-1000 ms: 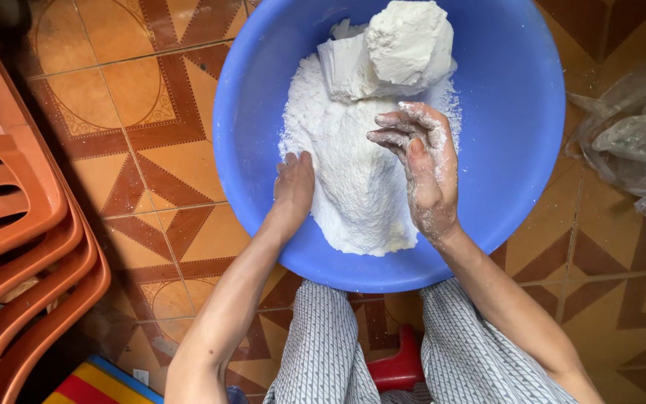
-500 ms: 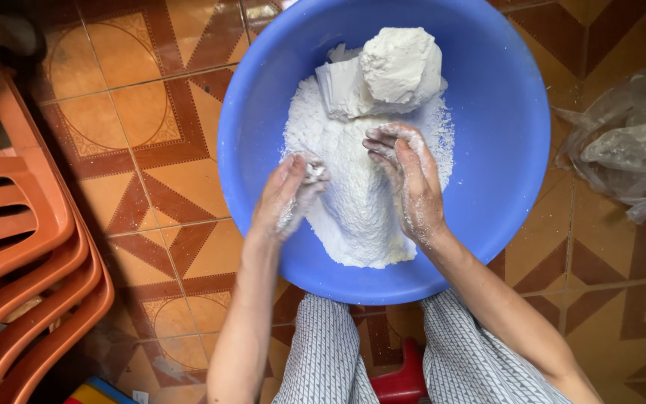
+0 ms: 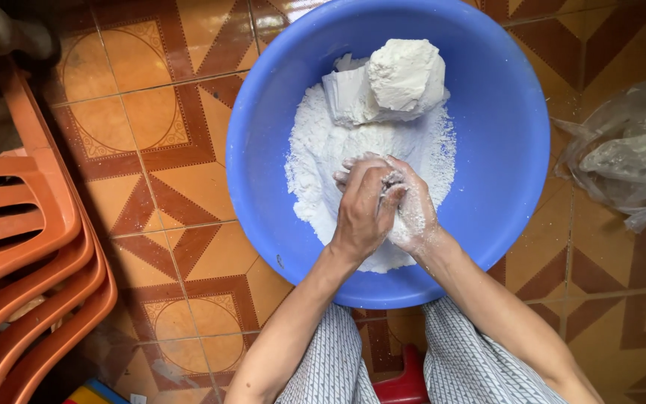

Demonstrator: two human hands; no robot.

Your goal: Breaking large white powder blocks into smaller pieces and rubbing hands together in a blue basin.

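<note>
- Head view looks straight down on one round blue plastic basin [image 3: 514, 150] standing on the orange and brown patterned tile floor [image 3: 158, 172].
- Since a second ago the two hands have come together: then the left hand lay at the near edge of the powder and the right hand hovered open above it; now they are pressed against each other over the middle of the heap.
- Left hand [image 3: 364, 209] lies on top, fingers curled over the right hand [image 3: 413, 213], which is dusted white; the grip of both is narrow, closed on a little loose white powder [image 3: 315, 164] rubbed between the palms.
- That change suggests the work has moved from spreading the powder to crumbling it by hand.
- Powder sits as one heap inside the basin, covering much of its bottom and running under the hands.
- Two pale white solid lumps [image 3: 405, 75] rest at the far side of the heap, touching each other, unbroken and apart from the hands.
- One stack of orange plastic chairs [image 3: 24, 247] stands at the left, well apart from the basin; at least three are nested.
- One crumpled clear plastic bag [image 3: 629, 157] lies on the floor to the right, just beside the basin.
- Two knees in striped grey cloth [image 3: 330, 359] show below, with part of a red plastic stool [image 3: 405, 385] between them.
</note>
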